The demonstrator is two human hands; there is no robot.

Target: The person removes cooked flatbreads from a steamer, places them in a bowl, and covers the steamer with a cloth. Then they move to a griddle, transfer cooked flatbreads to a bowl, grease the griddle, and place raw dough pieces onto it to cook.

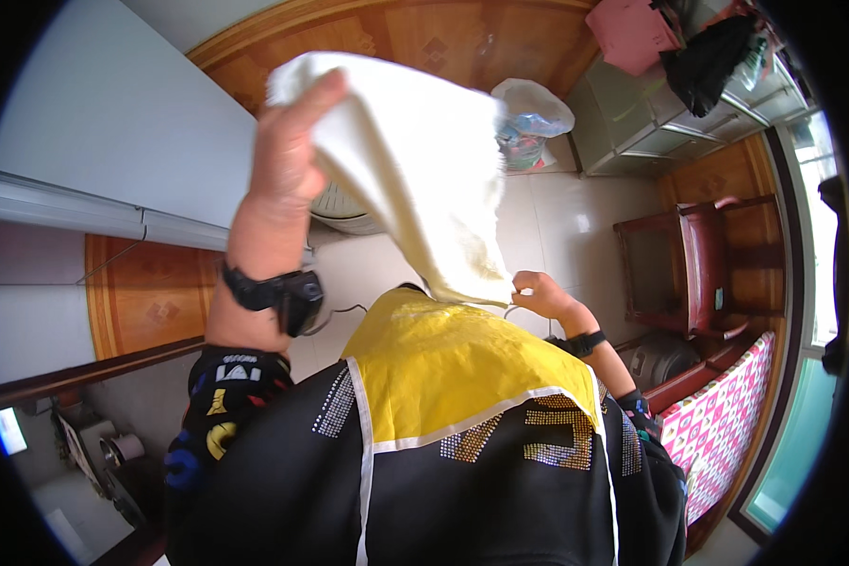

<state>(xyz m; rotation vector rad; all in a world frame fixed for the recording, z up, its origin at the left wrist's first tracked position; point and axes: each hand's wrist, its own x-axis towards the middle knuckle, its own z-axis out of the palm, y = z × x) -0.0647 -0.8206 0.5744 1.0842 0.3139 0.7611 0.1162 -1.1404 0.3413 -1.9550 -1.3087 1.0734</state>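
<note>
A white cloth, apparently a towel, is stretched between my two hands, high on the left and lower on the right. My left hand grips its upper left part, thumb over the fabric. The fingers of my right hand pinch its lower right corner, just beyond the yellow apron on my chest. A fold runs down the cloth's left side. Black bands with small devices are strapped to both wrists.
Behind the cloth stands a round, slatted container, partly hidden. A lined bin bag with rubbish is by the far wall. Right of it are a metal-edged cabinet and a dark red wooden chair. A checked pink cloth covers furniture at the lower right.
</note>
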